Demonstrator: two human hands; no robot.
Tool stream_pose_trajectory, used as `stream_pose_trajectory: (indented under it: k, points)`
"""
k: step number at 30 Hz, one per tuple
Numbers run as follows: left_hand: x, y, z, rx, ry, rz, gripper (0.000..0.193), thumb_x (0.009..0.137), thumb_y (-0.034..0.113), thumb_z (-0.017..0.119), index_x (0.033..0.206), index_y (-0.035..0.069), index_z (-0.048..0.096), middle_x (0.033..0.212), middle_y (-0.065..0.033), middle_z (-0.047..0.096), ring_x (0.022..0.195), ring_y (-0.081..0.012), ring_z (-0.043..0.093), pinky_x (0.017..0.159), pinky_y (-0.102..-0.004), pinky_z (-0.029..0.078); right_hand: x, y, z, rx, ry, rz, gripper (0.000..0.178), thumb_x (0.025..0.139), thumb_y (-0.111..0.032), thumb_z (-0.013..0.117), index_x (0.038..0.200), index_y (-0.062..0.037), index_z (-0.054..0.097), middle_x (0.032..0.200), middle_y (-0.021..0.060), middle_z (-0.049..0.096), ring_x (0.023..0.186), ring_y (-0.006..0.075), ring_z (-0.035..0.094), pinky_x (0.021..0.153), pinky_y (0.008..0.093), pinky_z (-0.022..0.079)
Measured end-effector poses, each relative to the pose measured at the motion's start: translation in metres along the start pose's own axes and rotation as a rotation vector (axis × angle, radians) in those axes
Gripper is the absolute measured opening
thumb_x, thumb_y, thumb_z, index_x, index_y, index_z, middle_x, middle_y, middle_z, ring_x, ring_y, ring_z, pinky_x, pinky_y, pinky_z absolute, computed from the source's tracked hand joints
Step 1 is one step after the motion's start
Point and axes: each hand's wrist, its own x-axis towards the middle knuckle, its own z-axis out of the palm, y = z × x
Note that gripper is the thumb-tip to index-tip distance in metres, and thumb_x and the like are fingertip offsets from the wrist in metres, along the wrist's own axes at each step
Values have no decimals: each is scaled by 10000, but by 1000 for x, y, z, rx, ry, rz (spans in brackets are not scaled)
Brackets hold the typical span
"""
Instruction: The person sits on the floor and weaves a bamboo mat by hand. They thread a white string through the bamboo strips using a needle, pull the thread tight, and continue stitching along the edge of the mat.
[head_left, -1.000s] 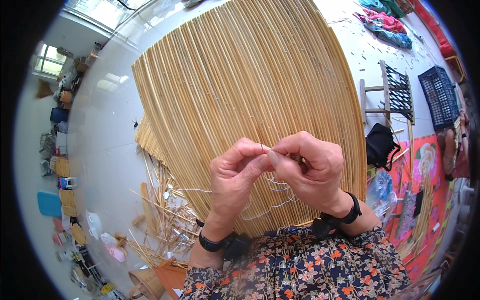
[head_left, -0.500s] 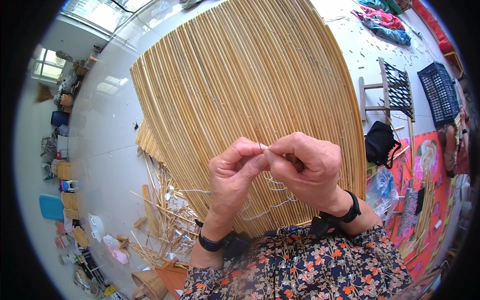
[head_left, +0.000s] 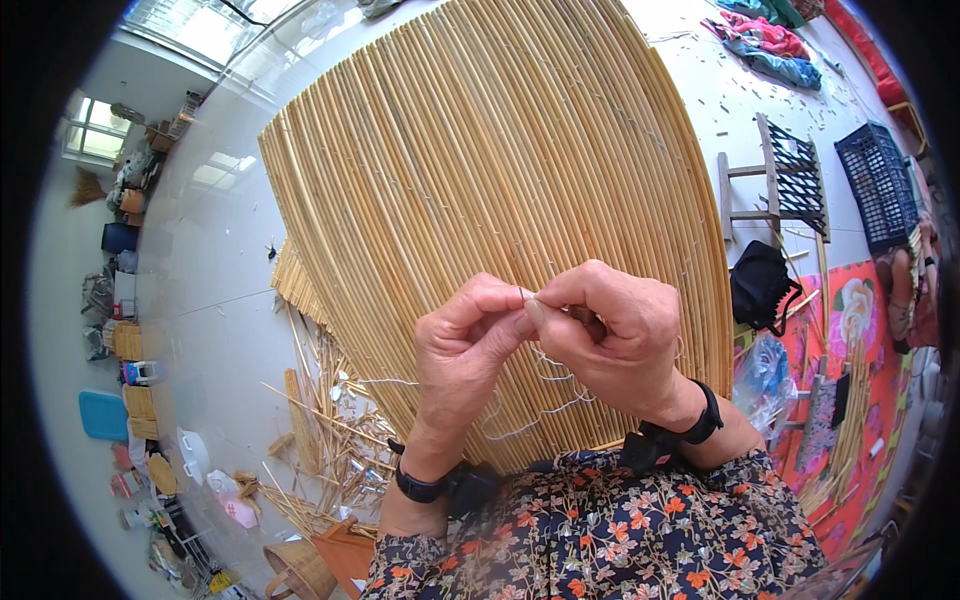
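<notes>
A: What lies under you?

B: A pale shiny floor (head_left: 215, 290) with a big reed mat (head_left: 480, 180) spread on it, loose reed scraps (head_left: 320, 430) at its left edge, windows far left.

A: Any containers?

B: A dark blue crate (head_left: 880, 185) at the right; you cannot tell what is in it.

A: And your hands?

B: Your left hand (head_left: 465, 345) and right hand (head_left: 615, 335) meet fingertip to fingertip above the mat, both pinching a thin white string (head_left: 535, 420) that loops down below them.

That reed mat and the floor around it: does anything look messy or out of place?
Yes. Loose reed scraps lie scattered on the floor beside the reed mat, left of the left hand. Small bits also litter the floor near the wooden stool.
</notes>
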Motion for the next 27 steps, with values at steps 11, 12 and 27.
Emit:
stream_pose_trajectory:
  k: [11,12,27]
  points:
    - [0,-2,-3,33,-6,12,150,930,-59,715,1075,-23,716,1002,-43,655,922,-99,633,780,-220,535,1,3,-1,-35,-47,-26,107,822,9,774,816,-39,678,659,32,648,533,58,580,476,227,444]
    - [0,-3,-4,29,-4,9,151,929,-59,715,1076,-23,716,1003,-43,654,919,-99,632,780,-219,532,0,3,-1,-32,-49,-21,106,822,5,775,817,-38,679,659,32,647,533,59,580,476,229,444]
    - [-4,-3,-5,40,10,3,155,925,-58,718,1077,-25,716,985,-43,654,906,-106,637,782,-224,534,0,4,2,70,-56,72,78,827,-17,752,837,-41,679,593,30,583,498,77,557,443,258,419]
